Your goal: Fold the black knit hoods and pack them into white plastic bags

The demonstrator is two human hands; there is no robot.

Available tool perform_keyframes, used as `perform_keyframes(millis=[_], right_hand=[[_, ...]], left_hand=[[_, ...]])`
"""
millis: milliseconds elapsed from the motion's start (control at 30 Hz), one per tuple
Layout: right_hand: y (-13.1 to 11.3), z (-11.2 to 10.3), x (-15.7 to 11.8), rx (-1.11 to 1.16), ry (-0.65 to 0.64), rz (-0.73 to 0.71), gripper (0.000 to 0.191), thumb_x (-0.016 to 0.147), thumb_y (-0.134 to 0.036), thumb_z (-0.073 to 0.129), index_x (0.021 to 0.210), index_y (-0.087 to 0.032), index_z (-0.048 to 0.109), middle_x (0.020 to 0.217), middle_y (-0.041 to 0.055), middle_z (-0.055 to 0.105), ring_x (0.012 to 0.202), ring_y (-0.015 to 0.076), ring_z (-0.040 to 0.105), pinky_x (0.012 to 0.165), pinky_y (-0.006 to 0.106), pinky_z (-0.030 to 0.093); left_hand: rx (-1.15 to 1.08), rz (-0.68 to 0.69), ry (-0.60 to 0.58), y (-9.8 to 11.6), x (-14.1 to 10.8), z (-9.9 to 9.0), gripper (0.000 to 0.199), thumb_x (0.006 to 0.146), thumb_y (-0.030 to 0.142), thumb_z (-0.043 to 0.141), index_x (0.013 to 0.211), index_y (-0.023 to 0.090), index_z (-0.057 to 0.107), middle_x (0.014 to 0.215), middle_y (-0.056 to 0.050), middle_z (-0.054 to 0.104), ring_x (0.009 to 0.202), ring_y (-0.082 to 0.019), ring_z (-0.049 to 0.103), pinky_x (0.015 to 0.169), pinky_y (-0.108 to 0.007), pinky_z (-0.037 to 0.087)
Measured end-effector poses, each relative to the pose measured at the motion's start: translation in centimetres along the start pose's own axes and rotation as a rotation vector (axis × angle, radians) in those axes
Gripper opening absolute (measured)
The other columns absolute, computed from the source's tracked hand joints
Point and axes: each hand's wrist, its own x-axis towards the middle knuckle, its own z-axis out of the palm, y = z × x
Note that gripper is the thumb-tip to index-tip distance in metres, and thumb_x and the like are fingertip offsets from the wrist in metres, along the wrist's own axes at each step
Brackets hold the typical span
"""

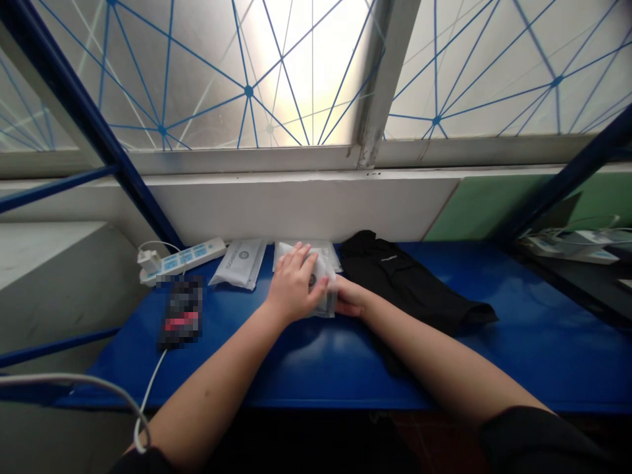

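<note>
A clear plastic packet point(324, 289) with white contents is held on a blue metal bench point(538, 359), near the middle of the bench; the left hand point(296, 286) is laid over it from above, its fingers point(301, 258) spread wide and curved down onto the film; the right hand point(349, 296) is pressed against the packet's right edge, but its fingers are hidden behind the packet, so how wide they stand cannot be told. A flat, even press of the palm seems best here, since the film is likely to slide on the glossy paint; the edge is better steadied than pinched. A folded black garment point(409, 283) lies just beside the right hand; a sealed white packet point(239, 263) lies to the left, with a white power strip point(182, 261) beyond it; a pixelated phone point(180, 313) with a white cable point(154, 388) is left of the hands.
</note>
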Motion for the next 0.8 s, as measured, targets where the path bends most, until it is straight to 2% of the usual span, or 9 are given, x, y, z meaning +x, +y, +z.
perform_keyframes(millis=[67, 167, 267, 367, 433, 533, 633, 700, 800], right_hand=[[-0.1, 0.2, -0.3, -0.002, -0.056, 0.004, 0.046, 0.063, -0.023, 0.080, 0.107, -0.019, 0.070, 0.095, 0.0062, 0.077, 0.098, 0.0292, 0.073, 0.086, 0.042, 0.059], [-0.1, 0.1, -0.4, -0.048, -0.127, 0.004, 0.045, 0.061, -0.020, 0.077, 0.106, -0.018, 0.071, 0.095, 0.0073, 0.077, 0.097, 0.0294, 0.073, 0.087, 0.043, 0.059], [-0.4, -0.6, -0.2, -0.242, -0.175, -0.007, 0.035, 0.065, -0.024, 0.079, 0.099, -0.016, 0.074, 0.089, 0.0063, 0.076, 0.092, 0.0273, 0.073, 0.085, 0.040, 0.058], [-1.6, -2.0, 0.1, -0.595, -0.201, -0.094, 0.026, 0.066, -0.028, 0.083, 0.087, -0.015, 0.076, 0.083, 0.0028, 0.075, 0.087, 0.0245, 0.071, 0.084, 0.035, 0.057], [-2.7, -3.1, 0.2, -0.776, -0.196, -0.127, 0.025, 0.065, -0.033, 0.085, 0.079, -0.014, 0.077, 0.076, 0.0008, 0.074, 0.077, 0.0218, 0.070, 0.076, 0.030, 0.056], [-4.0, -4.4, 0.0, -0.906, -0.221, -0.029, 0.026, 0.068, -0.038, 0.083, 0.071, -0.013, 0.075, 0.058, -0.0015, 0.067, 0.054, 0.0141, 0.061, 0.053, 0.022, 0.048], [-4.0, -4.6, -0.2, -0.914, -0.287, 0.178, 0.023, 0.071, -0.037, 0.078, 0.073, -0.014, 0.075, 0.056, -0.0001, 0.067, 0.045, 0.0119, 0.059, 0.043, 0.019, 0.041], [-3.5, -4.2, -0.3, -0.895, -0.295, 0.272, 0.021, 0.070, -0.035, 0.075, 0.071, -0.014, 0.074, 0.063, 0.0030, 0.071, 0.048, 0.0137, 0.064, 0.042, 0.019, 0.044], [-2.5, -3.3, -0.1, -0.920, -0.267, 0.279, 0.019, 0.070, -0.033, 0.072, 0.063, -0.015, 0.070, 0.064, 0.0045, 0.071, 0.048, 0.0139, 0.064, 0.041, 0.019, 0.043]], left_hand=[[-0.008, -0.040, -0.097, -0.5, 0.0, 0.7, 0.057, 0.097, 0.042, 0.050, 0.146, 0.016, 0.047, 0.157, -0.018, 0.041, 0.151, -0.037, 0.028, 0.119, -0.058, 0.028], [-0.002, -0.078, -0.172, -0.8, -0.3, 1.8, 0.062, 0.099, 0.042, 0.045, 0.154, 0.015, 0.036, 0.164, -0.019, 0.030, 0.155, -0.038, 0.016, 0.121, -0.061, 0.021], [0.023, -0.105, -0.180, -0.8, -0.7, 2.6, 0.065, 0.099, 0.040, 0.044, 0.156, 0.011, 0.033, 0.164, -0.022, 0.025, 0.154, -0.040, 0.014, 0.121, -0.064, 0.019], [0.044, -0.156, -0.209, -1.0, -0.7, 3.0, 0.067, 0.098, 0.040, 0.045, 0.155, 0.008, 0.033, 0.164, -0.023, 0.025, 0.154, -0.042, 0.014, 0.120, -0.065, 0.020], [0.045, -0.186, -0.229, -1.1, -0.5, 2.9, 0.065, 0.098, 0.041, 0.045, 0.153, 0.006, 0.037, 0.163, -0.025, 0.026, 0.153, -0.043, 0.017, 0.119, -0.065, 0.023], [0.024, -0.068, -0.250, -1.3, -0.3, 2.3, 0.057, 0.098, 0.039, 0.045, 0.148, 0.010, 0.046, 0.163, -0.022, 0.029, 0.154, -0.039, 0.019, 0.121, -0.063, 0.022], [-0.006, 0.043, -0.334, -1.5, -0.3, 2.1, 0.053, 0.098, 0.039, 0.046, 0.145, 0.014, 0.051, 0.161, -0.018, 0.034, 0.154, -0.036, 0.021, 0.122, -0.061, 0.019], [-0.020, 0.000, -0.416, -1.6, -0.4, 2.4, 0.055, 0.097, 0.039, 0.047, 0.146, 0.014, 0.050, 0.160, -0.018, 0.037, 0.153, -0.038, 0.023, 0.121, -0.063, 0.021], [-0.013, -0.104, -0.501, -1.7, -0.5, 3.0, 0.057, 0.097, 0.038, 0.046, 0.148, 0.014, 0.048, 0.162, -0.017, 0.034, 0.153, -0.039, 0.021, 0.121, -0.064, 0.021]])
